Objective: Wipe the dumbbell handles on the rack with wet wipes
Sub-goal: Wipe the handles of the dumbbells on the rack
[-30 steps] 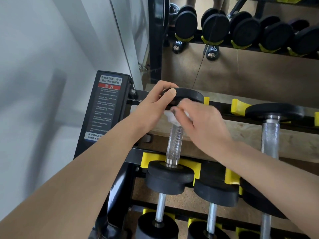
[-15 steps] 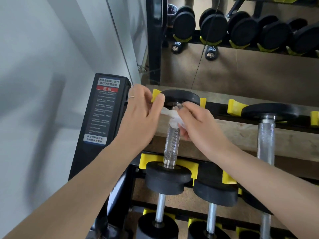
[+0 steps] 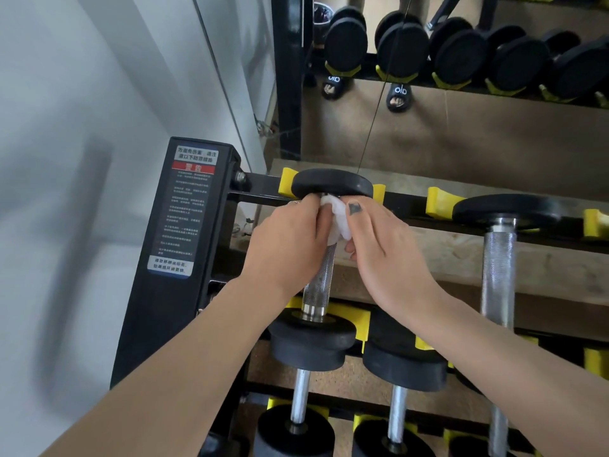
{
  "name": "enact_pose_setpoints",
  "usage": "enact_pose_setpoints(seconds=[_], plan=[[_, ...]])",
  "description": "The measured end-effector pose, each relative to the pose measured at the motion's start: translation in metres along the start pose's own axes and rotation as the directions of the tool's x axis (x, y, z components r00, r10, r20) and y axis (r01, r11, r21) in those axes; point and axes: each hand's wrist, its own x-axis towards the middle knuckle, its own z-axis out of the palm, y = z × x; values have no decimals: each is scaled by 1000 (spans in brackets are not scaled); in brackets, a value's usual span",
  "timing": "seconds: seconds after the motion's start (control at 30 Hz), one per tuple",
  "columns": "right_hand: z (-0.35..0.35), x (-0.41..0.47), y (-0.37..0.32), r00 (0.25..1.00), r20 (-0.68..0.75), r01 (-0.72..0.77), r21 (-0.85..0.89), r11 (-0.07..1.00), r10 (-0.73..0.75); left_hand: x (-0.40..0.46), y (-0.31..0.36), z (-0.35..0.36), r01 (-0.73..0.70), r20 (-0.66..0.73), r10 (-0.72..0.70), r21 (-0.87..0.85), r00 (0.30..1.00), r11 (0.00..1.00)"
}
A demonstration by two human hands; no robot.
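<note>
Both hands pinch a crumpled white wipe (image 3: 337, 222) against the top of a knurled steel handle (image 3: 321, 278): left hand (image 3: 290, 242) curled around it, right hand (image 3: 382, 255) thumb pressing. The dumbbell lies on the rack (image 3: 257, 192), matte black round heads in yellow cradles.

– How many hands and wipes do you count?

– Two hands: the left hand (image 3: 290, 245) and the right hand (image 3: 385, 252). Between them there is one white wet wipe (image 3: 337, 222).

– And dumbbells?

– Two on the top row: one dumbbell under the hands (image 3: 321, 278) and one dumbbell to the right of the right hand (image 3: 497, 258). Below the hands, three more handles show. One warning label (image 3: 184, 209) is left of the left hand.
</note>
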Motion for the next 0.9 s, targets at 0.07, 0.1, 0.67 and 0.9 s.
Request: enact_pose_setpoints(seconds=[0.07,0.1,0.67,0.9], plan=[[-2,1,5,995,-57,71,-113,991,-77,2,-3,-2,2,39,-1,-32,999,999],[-2,2,8,996,-73,42,-110,993,-50,2,-5,-2,-3,73,6,-48,997,999],[16,11,6,765,472,-576,806,138,438,8,-6,-23,99,371,-58,-90,927,991],[21,18,6,767,464,-599,767,232,444,15,18,20,266,179,-252,-64,951,962]])
